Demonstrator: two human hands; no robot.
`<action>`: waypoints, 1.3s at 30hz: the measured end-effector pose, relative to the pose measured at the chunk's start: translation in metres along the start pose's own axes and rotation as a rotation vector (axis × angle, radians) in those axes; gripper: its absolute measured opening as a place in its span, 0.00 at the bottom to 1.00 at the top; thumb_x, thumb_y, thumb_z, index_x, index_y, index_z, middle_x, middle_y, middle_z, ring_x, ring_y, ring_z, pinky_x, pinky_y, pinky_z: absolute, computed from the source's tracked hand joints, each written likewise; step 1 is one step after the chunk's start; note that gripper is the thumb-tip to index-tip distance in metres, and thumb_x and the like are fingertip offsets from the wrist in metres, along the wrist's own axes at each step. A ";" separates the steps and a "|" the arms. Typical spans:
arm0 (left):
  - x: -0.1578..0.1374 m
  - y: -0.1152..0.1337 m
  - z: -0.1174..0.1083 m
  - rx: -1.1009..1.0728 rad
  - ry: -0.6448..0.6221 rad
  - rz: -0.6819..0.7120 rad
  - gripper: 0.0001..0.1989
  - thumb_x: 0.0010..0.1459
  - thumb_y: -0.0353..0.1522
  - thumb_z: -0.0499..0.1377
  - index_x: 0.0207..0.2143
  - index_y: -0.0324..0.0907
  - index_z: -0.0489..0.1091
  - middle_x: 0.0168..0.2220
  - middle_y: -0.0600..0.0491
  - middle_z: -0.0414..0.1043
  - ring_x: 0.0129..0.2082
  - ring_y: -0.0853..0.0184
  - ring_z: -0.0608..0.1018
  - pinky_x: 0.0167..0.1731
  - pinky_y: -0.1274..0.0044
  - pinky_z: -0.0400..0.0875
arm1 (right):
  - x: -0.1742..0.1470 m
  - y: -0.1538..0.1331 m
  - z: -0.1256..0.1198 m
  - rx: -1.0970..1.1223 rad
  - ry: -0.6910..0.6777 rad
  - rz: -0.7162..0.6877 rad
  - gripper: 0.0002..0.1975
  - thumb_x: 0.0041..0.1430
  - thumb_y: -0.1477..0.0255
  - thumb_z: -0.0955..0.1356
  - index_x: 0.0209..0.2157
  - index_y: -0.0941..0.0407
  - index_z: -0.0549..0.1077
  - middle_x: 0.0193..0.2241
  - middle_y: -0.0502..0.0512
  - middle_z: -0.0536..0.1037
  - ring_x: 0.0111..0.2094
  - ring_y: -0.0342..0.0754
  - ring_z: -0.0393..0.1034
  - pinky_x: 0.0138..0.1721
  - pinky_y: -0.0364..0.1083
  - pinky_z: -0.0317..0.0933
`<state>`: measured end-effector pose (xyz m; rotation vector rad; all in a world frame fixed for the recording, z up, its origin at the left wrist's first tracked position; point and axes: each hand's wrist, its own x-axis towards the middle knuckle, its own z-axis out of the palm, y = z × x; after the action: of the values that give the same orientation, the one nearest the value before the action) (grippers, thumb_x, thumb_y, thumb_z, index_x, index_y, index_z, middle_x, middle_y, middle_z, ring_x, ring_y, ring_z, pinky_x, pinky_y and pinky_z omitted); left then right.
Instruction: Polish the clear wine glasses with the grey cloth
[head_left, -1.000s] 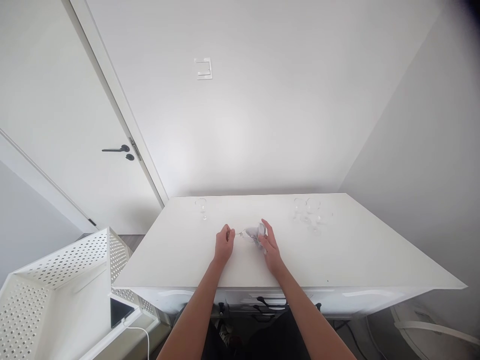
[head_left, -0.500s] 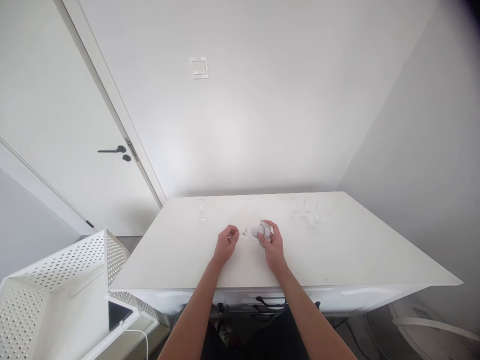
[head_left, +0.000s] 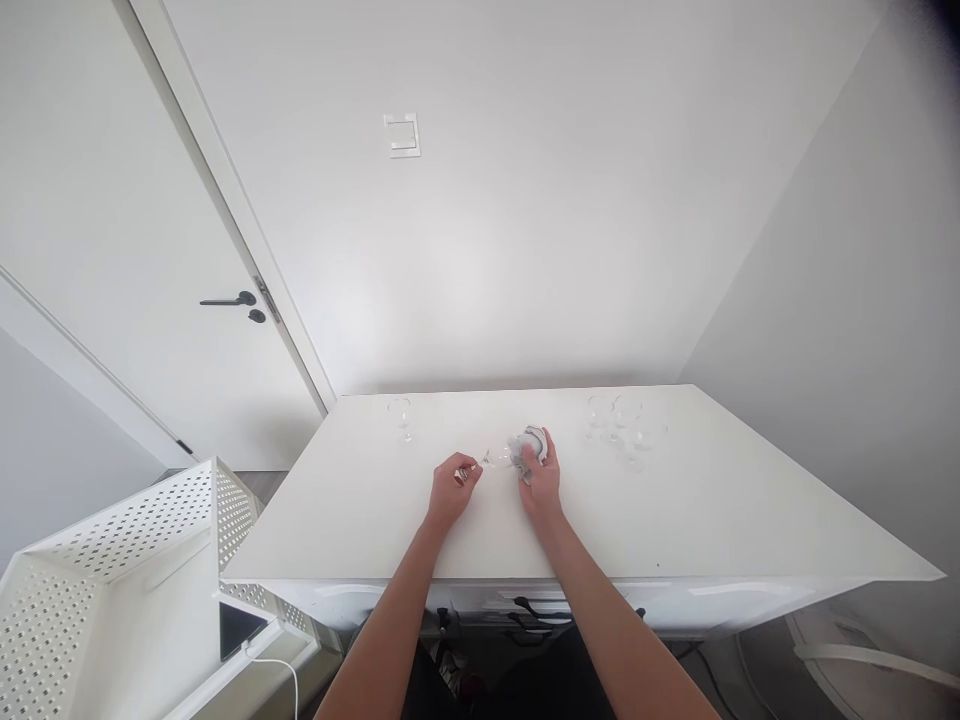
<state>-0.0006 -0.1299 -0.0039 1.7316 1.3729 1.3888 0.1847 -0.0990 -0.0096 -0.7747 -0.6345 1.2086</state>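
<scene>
A clear wine glass (head_left: 503,456) lies sideways between my hands, above the white tabletop (head_left: 337,510). Fingers of my left hand (head_left: 451,490) are closed on its foot end, at the left. My right hand (head_left: 543,490) grips a whitish-grey cloth (head_left: 534,436) bunched at the bowl end. The thumb presses on the cloth at the bowl; whether it reaches inside the bowl I cannot tell. Another stemmed glass (head_left: 403,412) stands upright toward the back left. Several similar clear glasses (head_left: 627,408) are grouped at the back right, their outlines faint against the white.
A wall with a light switch (head_left: 403,135) rises behind the table. At the left are a door with a dark handle (head_left: 229,299) and a white perforated rack (head_left: 150,510) with a cable. Drawers with black handles (head_left: 540,607) sit beneath the front edge.
My right hand has turned around the bowl end, the cloth now spreading upward past the fingers. The left hand stays on the glass's foot end. The view has shifted slightly.
</scene>
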 end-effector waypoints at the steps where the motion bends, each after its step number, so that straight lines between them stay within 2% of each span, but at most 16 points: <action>1: 0.000 0.001 -0.002 -0.027 0.034 -0.025 0.13 0.61 0.43 0.61 0.34 0.43 0.75 0.30 0.52 0.73 0.27 0.69 0.73 0.23 0.78 0.70 | 0.003 0.005 0.001 0.040 0.013 0.018 0.32 0.52 0.56 0.77 0.56 0.50 0.70 0.50 0.58 0.77 0.47 0.51 0.75 0.47 0.52 0.72; 3: -0.001 0.003 -0.005 -0.095 0.106 -0.084 0.15 0.61 0.45 0.61 0.35 0.43 0.74 0.30 0.53 0.72 0.25 0.69 0.73 0.23 0.77 0.73 | 0.008 0.012 0.003 0.111 0.020 0.070 0.25 0.54 0.54 0.75 0.49 0.51 0.73 0.49 0.57 0.78 0.47 0.51 0.75 0.46 0.51 0.72; 6: -0.002 0.007 -0.008 -0.158 0.149 -0.126 0.16 0.62 0.46 0.60 0.35 0.42 0.74 0.29 0.54 0.71 0.23 0.70 0.74 0.24 0.76 0.75 | 0.008 0.014 0.007 0.187 -0.005 0.144 0.21 0.55 0.55 0.76 0.45 0.50 0.73 0.46 0.55 0.79 0.46 0.51 0.75 0.45 0.51 0.72; 9: -0.003 0.009 -0.008 -0.168 0.086 -0.097 0.16 0.62 0.45 0.61 0.35 0.42 0.73 0.28 0.54 0.71 0.22 0.71 0.73 0.23 0.76 0.74 | 0.000 0.009 0.013 0.188 -0.126 0.185 0.16 0.57 0.57 0.74 0.42 0.50 0.73 0.44 0.55 0.80 0.46 0.53 0.75 0.45 0.53 0.72; 12: -0.004 0.008 -0.007 -0.152 0.022 -0.057 0.14 0.61 0.44 0.62 0.34 0.42 0.74 0.27 0.54 0.70 0.22 0.72 0.70 0.21 0.77 0.73 | -0.006 0.001 0.016 0.166 -0.247 0.202 0.14 0.58 0.60 0.72 0.44 0.50 0.75 0.47 0.56 0.79 0.48 0.56 0.75 0.46 0.56 0.71; 16: -0.005 0.006 -0.006 -0.118 0.015 -0.046 0.14 0.61 0.45 0.62 0.35 0.42 0.74 0.27 0.54 0.69 0.22 0.72 0.68 0.20 0.78 0.72 | -0.006 -0.004 0.013 0.159 -0.292 0.197 0.16 0.56 0.62 0.70 0.47 0.48 0.75 0.49 0.55 0.79 0.48 0.57 0.75 0.46 0.57 0.70; 18: -0.004 0.005 -0.005 -0.095 0.025 -0.039 0.15 0.61 0.45 0.62 0.35 0.42 0.74 0.27 0.54 0.70 0.22 0.72 0.68 0.20 0.78 0.71 | -0.005 -0.005 0.012 0.094 -0.309 0.221 0.16 0.58 0.58 0.68 0.44 0.50 0.76 0.45 0.56 0.80 0.46 0.58 0.75 0.44 0.57 0.70; 22: -0.003 0.005 -0.003 -0.045 -0.011 0.005 0.15 0.62 0.45 0.61 0.33 0.42 0.73 0.28 0.53 0.72 0.23 0.71 0.69 0.22 0.78 0.70 | -0.006 -0.005 0.014 -0.033 -0.343 0.283 0.25 0.60 0.47 0.65 0.41 0.53 0.78 0.39 0.59 0.81 0.42 0.61 0.76 0.40 0.57 0.70; 27: -0.001 0.002 0.000 -0.043 -0.074 -0.002 0.14 0.63 0.44 0.61 0.32 0.42 0.73 0.29 0.52 0.73 0.23 0.71 0.71 0.24 0.77 0.70 | -0.006 -0.005 0.013 0.035 -0.323 0.263 0.34 0.61 0.40 0.60 0.52 0.49 0.76 0.44 0.58 0.81 0.43 0.62 0.77 0.41 0.58 0.70; 31: -0.001 0.000 -0.001 -0.044 0.002 -0.009 0.13 0.63 0.43 0.61 0.33 0.43 0.72 0.30 0.53 0.73 0.23 0.71 0.72 0.24 0.76 0.70 | -0.007 -0.006 0.014 0.044 -0.378 0.336 0.36 0.61 0.39 0.58 0.55 0.50 0.75 0.44 0.60 0.81 0.45 0.63 0.76 0.42 0.59 0.70; 35: -0.001 0.003 -0.004 0.042 0.111 0.052 0.12 0.63 0.42 0.61 0.33 0.44 0.72 0.31 0.52 0.72 0.28 0.69 0.73 0.26 0.77 0.68 | -0.011 -0.012 0.018 0.005 -0.386 0.255 0.37 0.62 0.40 0.57 0.59 0.48 0.73 0.46 0.60 0.81 0.46 0.63 0.76 0.44 0.60 0.69; 39: -0.001 0.004 -0.006 0.093 0.211 0.055 0.11 0.64 0.41 0.60 0.33 0.44 0.72 0.32 0.52 0.72 0.31 0.67 0.73 0.28 0.77 0.67 | -0.014 -0.019 0.022 0.011 -0.448 0.242 0.30 0.64 0.51 0.60 0.60 0.49 0.73 0.49 0.59 0.80 0.47 0.61 0.75 0.44 0.58 0.69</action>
<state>-0.0042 -0.1336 0.0013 1.7323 1.5336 1.5996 0.1751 -0.1116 0.0182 -0.5833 -0.9160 1.6278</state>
